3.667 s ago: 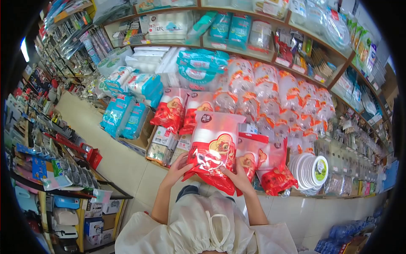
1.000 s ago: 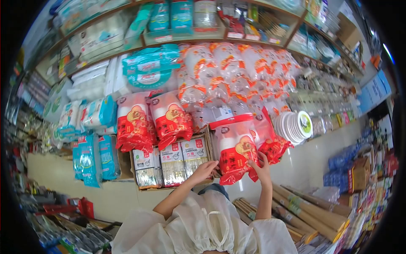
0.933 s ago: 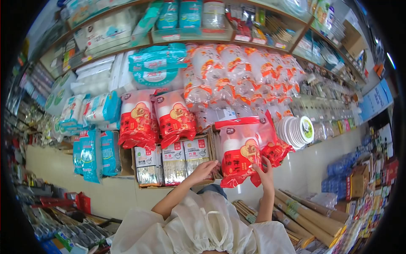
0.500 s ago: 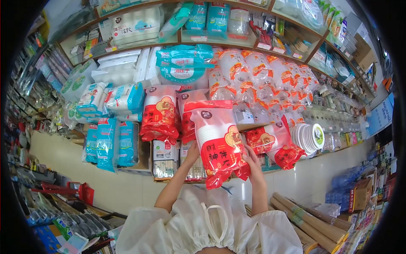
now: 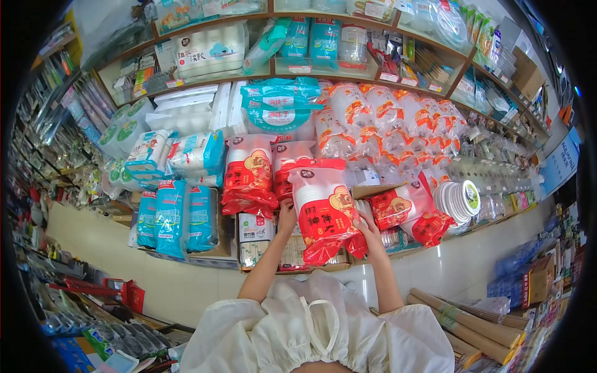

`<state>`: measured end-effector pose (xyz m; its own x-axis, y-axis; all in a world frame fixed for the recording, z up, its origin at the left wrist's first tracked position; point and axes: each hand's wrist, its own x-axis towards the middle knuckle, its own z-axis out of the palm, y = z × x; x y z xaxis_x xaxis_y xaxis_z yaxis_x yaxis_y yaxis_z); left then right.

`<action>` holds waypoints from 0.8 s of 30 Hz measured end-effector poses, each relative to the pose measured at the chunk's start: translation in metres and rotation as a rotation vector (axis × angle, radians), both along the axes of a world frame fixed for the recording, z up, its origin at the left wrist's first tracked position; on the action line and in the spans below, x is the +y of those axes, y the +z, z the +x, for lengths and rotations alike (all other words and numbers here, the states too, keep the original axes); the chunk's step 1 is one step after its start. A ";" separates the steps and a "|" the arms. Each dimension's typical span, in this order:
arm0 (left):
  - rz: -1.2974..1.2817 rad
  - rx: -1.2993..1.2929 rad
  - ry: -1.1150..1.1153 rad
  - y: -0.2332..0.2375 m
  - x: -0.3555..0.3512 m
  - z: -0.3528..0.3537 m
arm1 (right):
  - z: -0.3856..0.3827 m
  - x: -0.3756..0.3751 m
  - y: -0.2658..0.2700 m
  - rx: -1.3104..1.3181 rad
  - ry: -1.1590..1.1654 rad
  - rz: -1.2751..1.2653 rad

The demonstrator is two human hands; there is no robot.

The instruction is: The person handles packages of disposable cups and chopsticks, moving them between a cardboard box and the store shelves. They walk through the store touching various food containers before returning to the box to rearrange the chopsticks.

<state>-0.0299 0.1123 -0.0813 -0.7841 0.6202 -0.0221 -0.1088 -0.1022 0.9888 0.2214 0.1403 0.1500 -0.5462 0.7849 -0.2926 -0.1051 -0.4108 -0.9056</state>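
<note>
Holding a red-and-clear packet [image 5: 323,214], apparently of stacked white cups, ahead of the torso and between both hands. Pointing its long axis away from the body, with the flat red top edge far and the gathered red end near. Gripping its right side with the right hand [image 5: 370,233], pressing the thumb onto the front. Bringing the left hand [image 5: 286,219] close along the opposite edge, fingertips partly hidden; impossible to tell whether gripping or merely resting there. Lying nearer the gathered end with the right hand, overlapping packs of sticks [image 5: 255,235] in view.
</note>
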 end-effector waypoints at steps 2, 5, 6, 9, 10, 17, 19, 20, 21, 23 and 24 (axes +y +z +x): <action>0.286 -0.192 -0.053 -0.009 -0.002 0.004 | -0.011 -0.001 -0.001 0.041 0.003 0.008; 0.328 -0.312 -0.149 0.010 -0.008 0.008 | -0.036 0.010 -0.004 0.108 0.085 0.005; 0.238 -0.319 -0.178 0.020 -0.011 0.008 | -0.045 0.011 0.001 0.074 0.080 -0.009; -0.099 -0.295 -0.281 0.061 -0.021 0.010 | -0.075 0.036 -0.026 0.130 0.095 0.018; -0.183 -0.288 -0.309 0.070 -0.022 0.011 | -0.084 0.041 -0.027 0.115 0.094 0.007; -0.251 -0.318 -0.371 0.028 -0.026 0.002 | -0.130 0.047 -0.042 -0.109 0.149 0.262; -0.258 -0.341 -0.368 0.026 -0.028 0.004 | -0.131 0.038 -0.038 -0.102 0.165 0.290; -0.259 -0.352 -0.364 0.026 -0.028 0.004 | -0.133 0.044 -0.053 -0.068 0.220 0.202; -0.248 -0.333 -0.371 0.030 -0.027 0.003 | -0.132 0.045 -0.052 -0.015 0.193 0.144; -0.228 -0.302 -0.383 0.036 -0.029 0.004 | -0.131 0.048 -0.052 0.087 0.142 0.024; -0.226 -0.291 -0.380 0.039 -0.030 0.004 | -0.126 0.044 -0.029 0.068 0.160 -0.014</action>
